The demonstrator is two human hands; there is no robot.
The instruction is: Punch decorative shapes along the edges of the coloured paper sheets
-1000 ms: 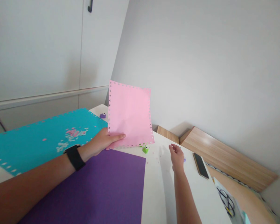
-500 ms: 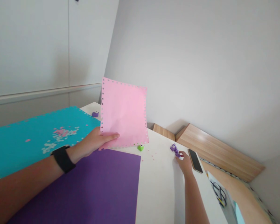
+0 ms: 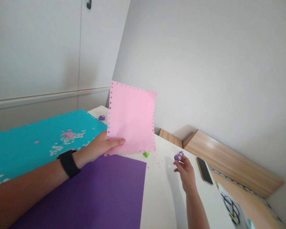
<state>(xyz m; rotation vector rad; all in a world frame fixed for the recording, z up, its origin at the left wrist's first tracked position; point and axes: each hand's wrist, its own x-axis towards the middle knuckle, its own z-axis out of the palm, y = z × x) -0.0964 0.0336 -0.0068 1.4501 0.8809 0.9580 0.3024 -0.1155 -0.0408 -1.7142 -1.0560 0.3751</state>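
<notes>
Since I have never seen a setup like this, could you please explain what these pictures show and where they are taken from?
There is no machine here: these are a person's own two bare hands, seen from a camera worn on the head, which looks forward and down. The left hand holds up a pink paper sheet with small holes punched along its edges. The right hand pinches a small purple craft punch. On the white table lie a large purple sheet, a teal sheet scattered with paper bits, a green craft punch and a phone.
</notes>
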